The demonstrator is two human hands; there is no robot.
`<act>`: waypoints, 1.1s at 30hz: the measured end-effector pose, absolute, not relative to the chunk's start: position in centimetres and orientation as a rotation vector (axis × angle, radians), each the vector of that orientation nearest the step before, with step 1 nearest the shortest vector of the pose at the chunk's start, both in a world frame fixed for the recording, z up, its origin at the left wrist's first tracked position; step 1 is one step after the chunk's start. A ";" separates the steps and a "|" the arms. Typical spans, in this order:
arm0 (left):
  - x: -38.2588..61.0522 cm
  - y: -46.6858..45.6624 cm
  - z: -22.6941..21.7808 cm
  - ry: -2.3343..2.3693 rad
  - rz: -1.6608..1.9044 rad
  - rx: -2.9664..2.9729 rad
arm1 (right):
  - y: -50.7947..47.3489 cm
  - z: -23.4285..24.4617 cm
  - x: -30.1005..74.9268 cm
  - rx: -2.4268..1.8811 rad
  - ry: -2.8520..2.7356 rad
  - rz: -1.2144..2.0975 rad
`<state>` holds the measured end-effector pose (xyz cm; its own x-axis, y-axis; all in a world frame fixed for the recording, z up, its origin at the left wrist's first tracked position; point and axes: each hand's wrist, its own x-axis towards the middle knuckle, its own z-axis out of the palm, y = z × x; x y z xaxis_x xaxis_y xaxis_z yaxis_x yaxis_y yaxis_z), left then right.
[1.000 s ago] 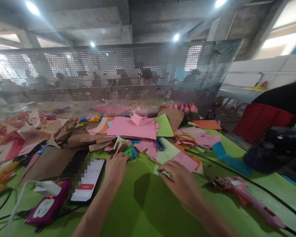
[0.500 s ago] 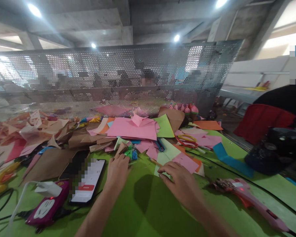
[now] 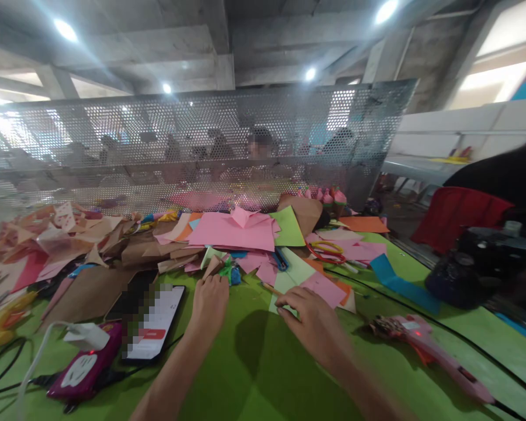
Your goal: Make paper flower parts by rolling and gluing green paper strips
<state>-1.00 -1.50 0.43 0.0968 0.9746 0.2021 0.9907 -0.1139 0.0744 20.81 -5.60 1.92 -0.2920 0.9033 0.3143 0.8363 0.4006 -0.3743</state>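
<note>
My left hand [image 3: 211,293] rests palm down on the green table, its fingers loosely bent and apart from any clear grip. Just beyond its fingertips are a folded brown paper piece [image 3: 212,266] and a small green and blue crumpled item [image 3: 230,272]. My right hand [image 3: 309,309] also rests low, thumb apart from its slightly bent fingers, with nothing seen in it. Its fingertips are over the edge of a pale green paper [image 3: 289,269], close to a thin tan stick [image 3: 269,288].
Pink sheets [image 3: 232,232], a scissors with yellow and red handles [image 3: 326,251] and brown paper scraps [image 3: 144,248] lie beyond. A phone [image 3: 158,327] and purple power strip [image 3: 85,368] are left; a pink glue gun [image 3: 438,356] with its cable is right. Perforated metal screen [image 3: 193,146] stands behind.
The view has shifted slightly, so the table things sit a little further left. My left hand's fingers look more drawn in; my right hand stays nearly where it was.
</note>
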 end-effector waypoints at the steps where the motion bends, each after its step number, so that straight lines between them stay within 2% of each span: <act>1: -1.5 -1.8 0.7 -2.042 -0.349 -2.275 | -5.6 1.9 20.8 -1.480 -2.193 0.186; 7: -3.4 -4.6 2.8 -2.092 -0.703 -2.323 | -5.3 1.5 21.1 -1.397 -2.202 0.180; 9: -1.9 -6.6 2.7 -2.111 -0.967 -2.486 | -5.1 1.4 21.4 -1.377 -2.170 0.183; 10: -0.7 -7.8 2.4 -2.055 -0.986 -2.674 | -4.9 1.5 21.6 -1.371 -2.153 0.185; 12: 1.9 -10.2 1.7 -1.568 -0.681 -3.237 | -4.6 1.6 22.1 -1.372 -2.114 0.190; 15: 4.5 -12.0 1.0 -1.333 -0.556 -3.399 | -4.2 2.0 22.9 -1.400 -2.046 0.194; 20: 3.9 -7.2 1.0 -1.426 -0.526 -3.287 | -4.3 2.3 22.9 -1.403 -2.030 0.199; 22: 3.2 -4.2 0.6 -1.740 -0.531 -2.855 | -4.4 2.3 22.6 -1.390 -2.049 0.203; 24: 2.7 -2.1 -0.1 -1.789 -0.421 -2.633 | -4.6 2.3 22.4 -1.372 -2.068 0.201; 27: 2.6 -1.6 -1.0 -1.746 -0.334 -2.628 | -4.8 2.3 22.2 -1.355 -2.082 0.199; 33: 1.7 -6.3 -1.0 -1.706 -0.121 -2.829 | -5.3 2.3 22.2 -1.351 -2.094 0.239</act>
<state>1.68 -6.32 -1.00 0.4680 0.8834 -0.0221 0.8715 -0.4573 0.1771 22.24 -5.26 2.27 -0.2781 0.8708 0.4054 0.7570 0.4585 -0.4655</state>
